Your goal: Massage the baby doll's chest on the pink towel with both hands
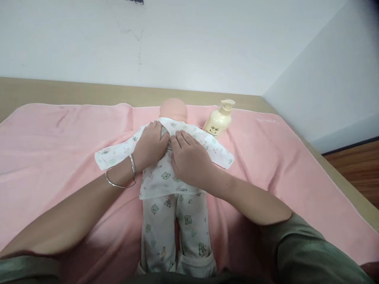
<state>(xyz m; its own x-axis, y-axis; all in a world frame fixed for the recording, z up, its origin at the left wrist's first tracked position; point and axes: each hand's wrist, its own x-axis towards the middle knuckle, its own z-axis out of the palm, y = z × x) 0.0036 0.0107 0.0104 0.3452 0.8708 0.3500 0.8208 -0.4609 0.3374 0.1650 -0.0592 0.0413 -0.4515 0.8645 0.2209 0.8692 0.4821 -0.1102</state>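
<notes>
Though the bottle (218, 120) hides its contents, left hand (151, 146) and right hand (189, 157) flat, open on doll's shirt (160, 177).

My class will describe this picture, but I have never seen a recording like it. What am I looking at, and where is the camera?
There is no machine here. A person wears one camera on the head, looking forward and down, so you see their own arms. The left hand, with bangles on its wrist, and the right hand rest side by side on the chest of a baby doll. The doll wears a printed top and trousers. It lies on a pink blanket spread over a wooden surface. A cream pump bottle sits beside its head. Whether the fingers pinch the cloth cannot be seen.
</notes>
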